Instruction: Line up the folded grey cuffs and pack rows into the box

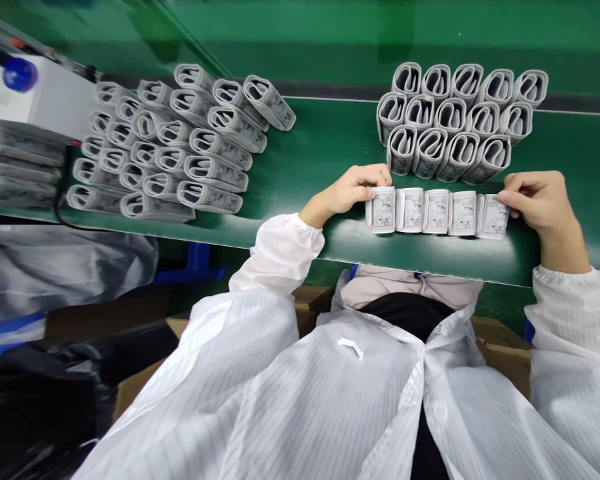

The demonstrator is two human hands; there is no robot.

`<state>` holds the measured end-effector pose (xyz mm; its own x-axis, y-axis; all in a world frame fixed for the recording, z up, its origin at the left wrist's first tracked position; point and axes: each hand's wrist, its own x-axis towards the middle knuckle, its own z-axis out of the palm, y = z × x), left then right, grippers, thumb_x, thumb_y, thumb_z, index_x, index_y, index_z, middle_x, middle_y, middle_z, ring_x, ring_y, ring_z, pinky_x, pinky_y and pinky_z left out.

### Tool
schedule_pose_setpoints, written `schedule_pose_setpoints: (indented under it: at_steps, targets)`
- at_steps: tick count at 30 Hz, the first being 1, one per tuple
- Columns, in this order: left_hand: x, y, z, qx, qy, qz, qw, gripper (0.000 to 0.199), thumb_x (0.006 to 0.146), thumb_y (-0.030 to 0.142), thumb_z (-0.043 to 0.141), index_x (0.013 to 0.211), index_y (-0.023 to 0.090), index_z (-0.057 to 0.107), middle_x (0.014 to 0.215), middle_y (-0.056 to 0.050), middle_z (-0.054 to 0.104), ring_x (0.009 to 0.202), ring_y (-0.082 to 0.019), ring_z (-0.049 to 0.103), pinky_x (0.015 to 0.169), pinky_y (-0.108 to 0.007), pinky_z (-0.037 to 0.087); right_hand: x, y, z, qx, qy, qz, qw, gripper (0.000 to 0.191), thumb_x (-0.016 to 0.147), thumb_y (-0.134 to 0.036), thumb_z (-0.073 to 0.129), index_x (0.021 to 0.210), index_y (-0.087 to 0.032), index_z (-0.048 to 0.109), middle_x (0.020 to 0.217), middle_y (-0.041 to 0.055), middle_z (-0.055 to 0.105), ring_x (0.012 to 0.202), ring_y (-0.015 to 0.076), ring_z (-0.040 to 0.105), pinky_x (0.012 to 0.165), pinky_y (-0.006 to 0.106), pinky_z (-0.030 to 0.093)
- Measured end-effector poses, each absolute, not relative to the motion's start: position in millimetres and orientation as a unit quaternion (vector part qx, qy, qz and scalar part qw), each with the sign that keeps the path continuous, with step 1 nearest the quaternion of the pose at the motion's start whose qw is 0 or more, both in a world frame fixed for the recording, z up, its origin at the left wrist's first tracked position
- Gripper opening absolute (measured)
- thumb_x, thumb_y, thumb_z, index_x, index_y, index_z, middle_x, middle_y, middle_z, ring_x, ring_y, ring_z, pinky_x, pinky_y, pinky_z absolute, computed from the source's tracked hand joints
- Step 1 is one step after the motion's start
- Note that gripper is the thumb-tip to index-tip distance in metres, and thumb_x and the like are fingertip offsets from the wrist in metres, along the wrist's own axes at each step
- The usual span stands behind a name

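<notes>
A row of several folded grey-white cuffs [435, 212] with printed drawings lies side by side near the front edge of the green table. At its left end, my left hand [363, 185] has thumb and fingers closed on the leftmost cuff [383, 212]. The thumb and fingers of my right hand [533, 197] pinch the upper corner of the rightmost cuff [493, 217]. Just behind the row stands a stacked group of similar rolled cuffs [450, 117], their looped ends facing me.
A larger pile of rolled cuffs [173, 143] sits on the green table [325, 143] to the left. Beyond it are a white box [63, 100] with a blue knob and more stacked cuffs [17, 167]. Cardboard boxes [503, 340] and black plastic [35, 407] lie below.
</notes>
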<state>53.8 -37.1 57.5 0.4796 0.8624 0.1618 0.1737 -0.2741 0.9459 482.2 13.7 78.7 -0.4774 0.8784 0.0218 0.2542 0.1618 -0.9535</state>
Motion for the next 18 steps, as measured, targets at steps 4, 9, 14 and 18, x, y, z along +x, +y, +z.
schedule_pose_setpoints:
  at_steps: [4,9,14,18]
  targets:
    - [54.6,-37.1,55.2,0.733,0.337,0.352,0.475,0.07,0.094,0.086,0.072,0.068,0.022,0.064,0.089,-0.007,0.067,0.08,-0.021,0.061,0.078,-0.04,0.053,482.1,14.7,76.5,-0.405,-0.699,0.5,0.311,0.06,0.083,-0.061,0.104,0.058,-0.02,0.069,0.055,0.0003,0.059,0.049,0.0067,0.046,0.049,0.031,0.027]
    - [57.7,-39.5,53.9,0.728,0.326,0.363,0.482,0.053,0.099,0.054,0.072,0.061,0.021,0.055,0.085,-0.004,0.063,0.074,-0.017,0.055,0.072,-0.036,0.049,483.9,16.9,72.9,-0.4,-0.702,0.5,0.311,0.055,0.083,-0.055,0.105,0.059,-0.019,0.071,0.055,-0.0009,0.058,0.049,0.0064,0.046,0.048,0.029,0.027]
    - [63.0,-43.1,54.2,0.706,0.361,0.374,0.481,0.06,0.106,0.066,0.069,0.067,0.021,0.06,0.08,-0.003,0.06,0.068,-0.016,0.051,0.065,-0.034,0.042,485.2,16.8,73.0,-0.402,-0.708,0.492,0.308,0.053,0.085,-0.052,0.104,0.059,-0.02,0.071,0.056,-0.001,0.06,0.051,0.0072,0.048,0.05,0.028,0.029]
    - [65.8,-44.3,54.3,0.69,0.366,0.399,0.481,0.074,0.111,0.083,0.054,0.068,0.022,0.056,0.076,-0.003,0.058,0.067,-0.016,0.05,0.068,-0.036,0.045,485.7,17.0,72.0,-0.398,-0.705,0.5,0.309,0.051,0.084,-0.051,0.105,0.061,-0.02,0.072,0.058,-0.0015,0.06,0.051,0.0071,0.047,0.05,0.029,0.028]
